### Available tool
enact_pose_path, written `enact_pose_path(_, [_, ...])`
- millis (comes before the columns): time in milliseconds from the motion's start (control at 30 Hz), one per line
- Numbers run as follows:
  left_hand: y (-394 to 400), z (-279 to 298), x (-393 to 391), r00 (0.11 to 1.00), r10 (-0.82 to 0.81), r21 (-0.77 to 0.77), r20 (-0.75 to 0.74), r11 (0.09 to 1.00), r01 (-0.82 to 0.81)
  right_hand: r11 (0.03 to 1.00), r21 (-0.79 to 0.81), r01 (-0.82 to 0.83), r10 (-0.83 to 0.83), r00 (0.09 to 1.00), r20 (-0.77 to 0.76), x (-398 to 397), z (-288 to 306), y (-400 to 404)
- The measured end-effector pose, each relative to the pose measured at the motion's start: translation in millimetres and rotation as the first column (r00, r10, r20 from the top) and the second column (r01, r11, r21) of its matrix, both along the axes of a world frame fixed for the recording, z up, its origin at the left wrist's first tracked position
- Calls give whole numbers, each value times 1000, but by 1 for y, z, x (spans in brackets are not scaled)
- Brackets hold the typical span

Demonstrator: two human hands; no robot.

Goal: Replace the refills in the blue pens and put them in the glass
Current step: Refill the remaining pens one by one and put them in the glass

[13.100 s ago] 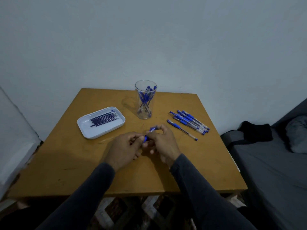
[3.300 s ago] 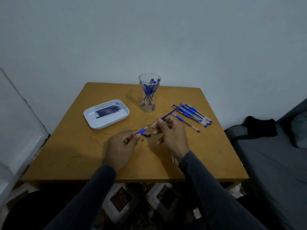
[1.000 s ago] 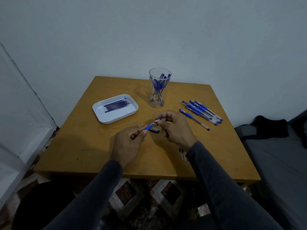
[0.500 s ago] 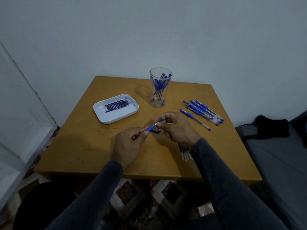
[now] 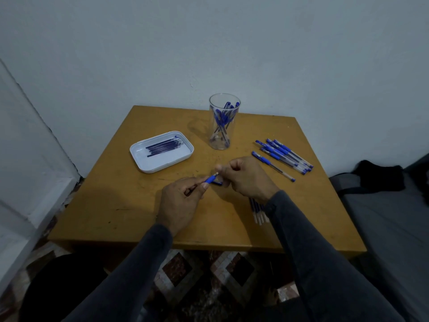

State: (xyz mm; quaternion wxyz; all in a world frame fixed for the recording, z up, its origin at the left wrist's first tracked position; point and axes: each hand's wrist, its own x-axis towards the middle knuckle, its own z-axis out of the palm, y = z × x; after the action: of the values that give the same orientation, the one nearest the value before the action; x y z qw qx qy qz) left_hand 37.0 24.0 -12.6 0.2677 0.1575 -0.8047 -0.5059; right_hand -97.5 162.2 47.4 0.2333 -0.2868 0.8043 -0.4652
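Over the middle of the tabletop (image 5: 130, 212) the person's two hands meet around one blue pen (image 5: 210, 179). The left hand (image 5: 180, 202) is curled, pinching the pen's barrel between thumb and forefinger, so that only the blue grip section and the small metal tip stick out, pointing up and to the right. The right hand (image 5: 247, 176) is closed in a loose fist, its thumb and forefinger pressed together right at the pen's tip; whether they pinch the tip or a small part of the pen cannot be told. A small blue piece (image 5: 218, 182) lies on the wood just under the two hands.

The glass (image 5: 224, 122) stands upright near the far edge, at about its middle, with several blue pens inside. A white tray (image 5: 141, 159) sits toward the left edge, holding a row of dark refills (image 5: 164, 145) laid side by side. A group of loose blue pens (image 5: 282, 155) lies near the right edge, with one pen a little apart on the near side of the group. A few more pens (image 5: 258, 211) lie close to the near edge, partly hidden under the right sleeve (image 5: 308, 252).
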Motion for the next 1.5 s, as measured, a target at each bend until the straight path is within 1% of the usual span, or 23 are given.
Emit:
enact_pose_path(67, [0,0,0,1000,4,-11,6,1000,-4,998,39,53,-51,997,-55,2,1,-3])
enact_pose_path(100, [-1,0,0,1000,4,-14,4,1000,-4,998,23,51,-50,997,-53,2,2,-3])
enact_pose_path(200, [-1,0,1,1000,5,-32,26,999,-4,997,-71,-36,41,997,66,0,3,2])
enact_pose_path(233, [-1,0,1,1000,3,-37,29,999,-2,996,-79,-48,54,996,77,0,3,3])
enact_pose_path(367, [-1,0,2,1000,-6,-36,-5,999,6,999,29,18,-16,998,-68,0,0,-2])
enact_pose_path(400, [-1,0,1,1000,-4,-44,-9,999,4,1000,15,19,-19,998,-56,1,1,-1])
enact_pose_path(500, [-2,0,1,1000,9,-57,12,998,-8,994,-104,-32,44,992,116,1,4,2])
enact_pose_path(533, [-2,0,1,1000,12,-63,21,998,-11,992,-116,-49,65,988,138,0,4,3])
enact_pose_path(600, [-2,0,1,1000,16,-61,22,998,-15,994,-94,-47,57,992,114,0,2,3])
enact_pose_path(700, [-1,0,2,1000,9,-31,-13,999,-10,999,-23,24,-22,998,53,2,2,-1])
enact_pose_path(767, [-2,0,2,1000,11,-40,-4,999,-11,997,-68,28,-22,996,86,2,3,0])
enact_pose_path(833, [-2,1,2,1000,17,-31,16,999,-17,992,-122,-16,34,989,144,3,5,1])
enact_pose_path(867, [-2,1,2,1000,20,-22,19,1000,-19,991,-128,-37,57,987,149,2,5,2])
enact_pose_path(1033, [-1,0,1,999,39,-83,13,996,-38,994,-104,-13,27,991,131,1,-1,0])
enact_pose_path(1133, [-1,0,1,999,40,-92,0,995,-40,995,-94,16,0,985,173,0,-2,-1])
enact_pose_path(1200, [-1,0,0,999,42,-89,2,995,-42,997,-81,18,-5,987,163,-2,-1,0])
enact_pose_path(1367, [-2,-1,1,999,38,-101,4,994,-38,993,-119,-12,33,984,174,-1,0,0])
enact_pose_path(1500, [-1,0,1,998,55,-107,-16,993,-57,993,-111,43,-23,984,177,3,-2,-4])
